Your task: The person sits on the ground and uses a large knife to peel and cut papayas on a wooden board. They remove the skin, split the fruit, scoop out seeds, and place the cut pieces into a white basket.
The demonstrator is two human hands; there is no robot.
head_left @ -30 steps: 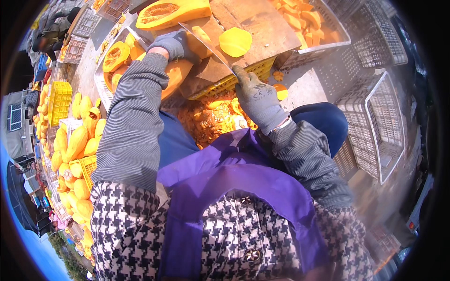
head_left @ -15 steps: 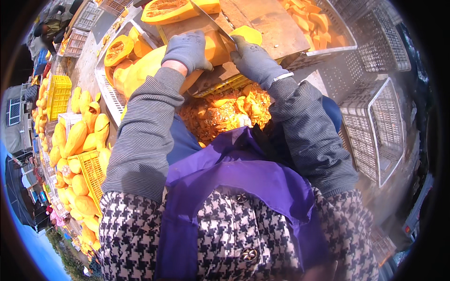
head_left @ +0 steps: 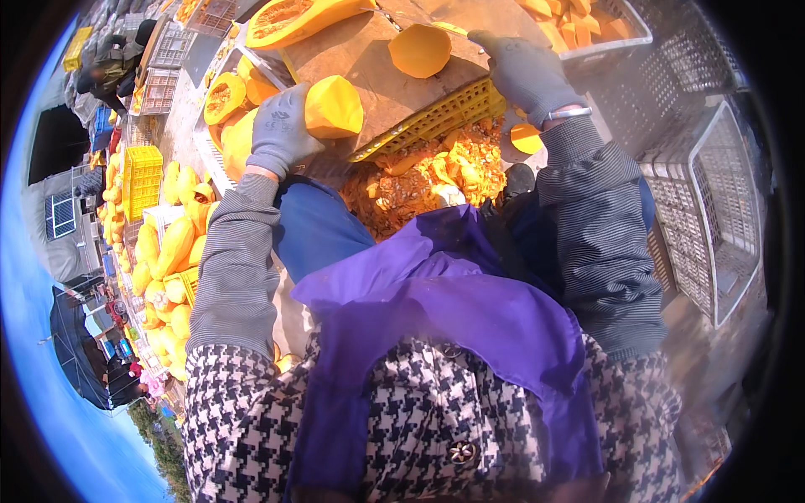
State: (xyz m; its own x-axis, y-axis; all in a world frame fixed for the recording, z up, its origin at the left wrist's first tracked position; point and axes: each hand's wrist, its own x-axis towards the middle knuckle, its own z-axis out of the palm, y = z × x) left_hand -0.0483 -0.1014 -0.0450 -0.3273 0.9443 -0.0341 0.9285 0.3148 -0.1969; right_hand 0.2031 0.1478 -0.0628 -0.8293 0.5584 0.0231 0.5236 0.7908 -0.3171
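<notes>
In a grey glove, my left hand (head_left: 283,130) grips a cut pumpkin piece (head_left: 334,107), its flat orange face turned right, at the left edge of the wooden board (head_left: 352,50). My gloved right hand (head_left: 524,74) is closed at the board's right side around a knife, whose handle is hidden and whose thin blade shows almost edge-on. Between the hands a pumpkin chunk (head_left: 419,50) lies cut face up on the board. A small round pumpkin slice (head_left: 527,138) is below my right hand. A halved pumpkin (head_left: 306,18) with seeds lies at the board's far left.
A yellow crate (head_left: 432,121) supports the board, with pumpkin pulp and seeds (head_left: 419,176) heaped below. Cut pumpkins (head_left: 225,96) fill a crate at left. Pumpkin pieces (head_left: 583,29) sit in a crate at far right. An empty white crate (head_left: 708,218) stands right; whole pumpkins (head_left: 172,251) are piled left.
My left hand has moved left and down with a pumpkin piece. My right hand has shifted right with the knife. A chunk now lies between them, and a small slice appears below the right hand.
</notes>
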